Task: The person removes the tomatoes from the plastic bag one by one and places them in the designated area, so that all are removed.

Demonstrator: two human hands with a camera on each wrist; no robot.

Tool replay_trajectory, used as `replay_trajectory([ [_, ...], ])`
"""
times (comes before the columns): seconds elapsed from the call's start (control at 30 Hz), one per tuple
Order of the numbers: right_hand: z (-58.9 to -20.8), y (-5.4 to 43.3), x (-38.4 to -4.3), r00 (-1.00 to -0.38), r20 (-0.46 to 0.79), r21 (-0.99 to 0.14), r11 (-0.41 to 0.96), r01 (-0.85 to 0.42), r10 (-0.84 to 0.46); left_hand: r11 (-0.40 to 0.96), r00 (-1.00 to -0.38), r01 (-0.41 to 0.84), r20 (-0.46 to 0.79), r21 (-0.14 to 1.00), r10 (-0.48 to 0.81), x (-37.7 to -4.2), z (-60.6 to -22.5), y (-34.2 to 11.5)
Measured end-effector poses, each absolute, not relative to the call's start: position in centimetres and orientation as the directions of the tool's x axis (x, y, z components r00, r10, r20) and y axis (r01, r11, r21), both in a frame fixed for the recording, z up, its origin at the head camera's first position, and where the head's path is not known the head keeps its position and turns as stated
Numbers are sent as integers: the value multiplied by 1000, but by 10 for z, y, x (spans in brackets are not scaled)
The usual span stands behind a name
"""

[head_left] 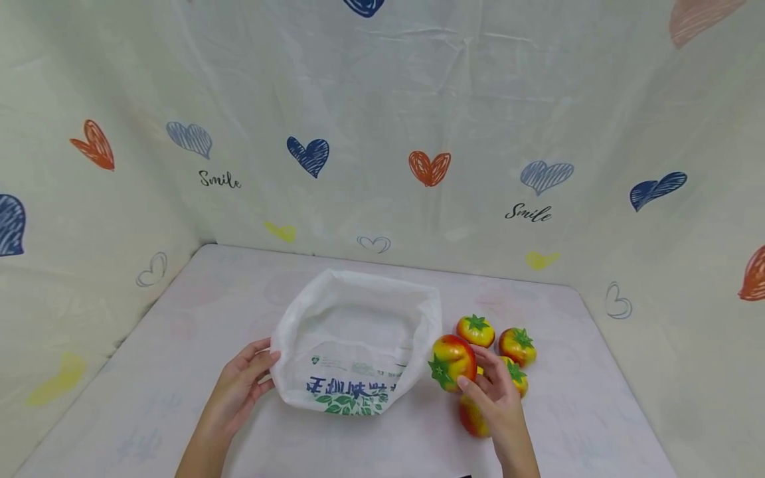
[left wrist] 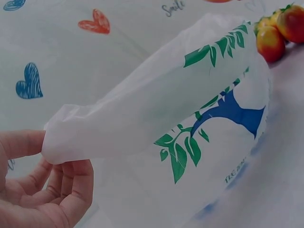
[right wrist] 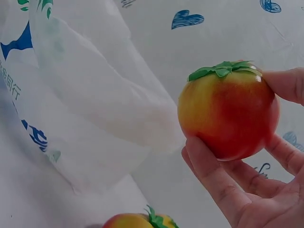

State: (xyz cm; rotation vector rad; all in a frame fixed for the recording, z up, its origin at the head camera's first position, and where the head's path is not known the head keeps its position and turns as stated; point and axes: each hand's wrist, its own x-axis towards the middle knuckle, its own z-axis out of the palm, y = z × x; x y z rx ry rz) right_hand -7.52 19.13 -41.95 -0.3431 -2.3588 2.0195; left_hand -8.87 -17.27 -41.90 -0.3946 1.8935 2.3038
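A white plastic bag (head_left: 424, 332) printed with green leaves and blue lettering stands open-mouthed on the table. My left hand (head_left: 242, 382) pinches its rim at the left side; in the left wrist view the thumb and fingers (left wrist: 78, 183) grip the folded edge. Beside the bag's right rim, my right hand (head_left: 493, 392) holds a red and yellow tomato (head_left: 455, 362) with a green leafy top, raised above the table. The right wrist view shows this tomato (right wrist: 228, 111) between thumb and fingers, apart from the bag.
Several more tomatoes lie right of the bag, among them one at the back (head_left: 476, 330), one at the far right (head_left: 517, 346) and one partly under my right hand (head_left: 473, 417). A heart-printed white curtain (head_left: 370, 199) encloses the table (head_left: 227, 292) at the back and sides.
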Motion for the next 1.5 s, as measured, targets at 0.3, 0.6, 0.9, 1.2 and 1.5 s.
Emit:
replay_trajectory([
  [0.3, -522, 255, -105, -942, -138, -968, 158, 194, 307, -208, -957, -266, -283, 941, -58, -88, -421, -174],
  [0.6, -528, 266, -102, -910, -112, -986, 72, 153, 398, -206, -958, -264, -281, 942, -59, -88, -422, -175],
  [0.9, -512, 240, -100, -919, -41, -934, 311, 174, 392, -221, -963, -252, -267, 942, -42, -88, -422, -174],
  [1.2, -432, 183, -81, -974, -22, -852, 506, 135, 224, -214, -960, -261, -277, 941, -48, -89, -422, -173],
  [1.5, -442, 165, -86, -988, 46, -720, 691, 69, 147, -212, -957, -270, -287, 939, -52, -90, -423, -172],
])
